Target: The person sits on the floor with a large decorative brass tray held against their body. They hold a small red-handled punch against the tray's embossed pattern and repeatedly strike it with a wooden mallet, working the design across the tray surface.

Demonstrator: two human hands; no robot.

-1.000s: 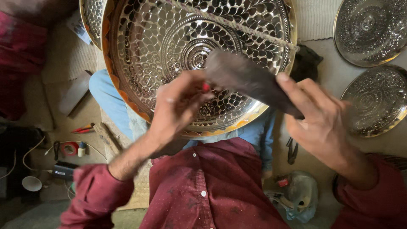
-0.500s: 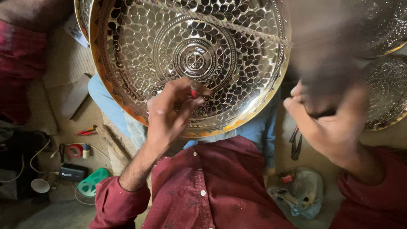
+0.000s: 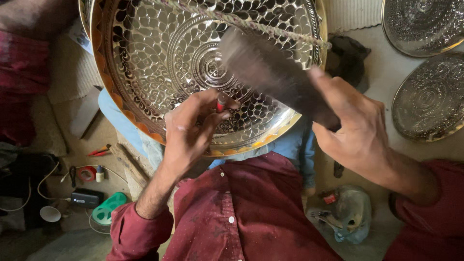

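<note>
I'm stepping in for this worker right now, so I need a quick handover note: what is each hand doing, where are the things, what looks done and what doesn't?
Left hand: grip closed on a small red-tipped punch, its tip set against the tray's patterned face.
Right hand: grip closed on a dark hammer, raised over the tray and blurred.
Large engraved metal tray: rests tilted on the lap, a cord across its upper part.
Done: pattern covers nearly all of the visible face.
Left: cannot tell from here which cells near the punch are unfinished.
Two more engraved trays lie to the right.
</note>
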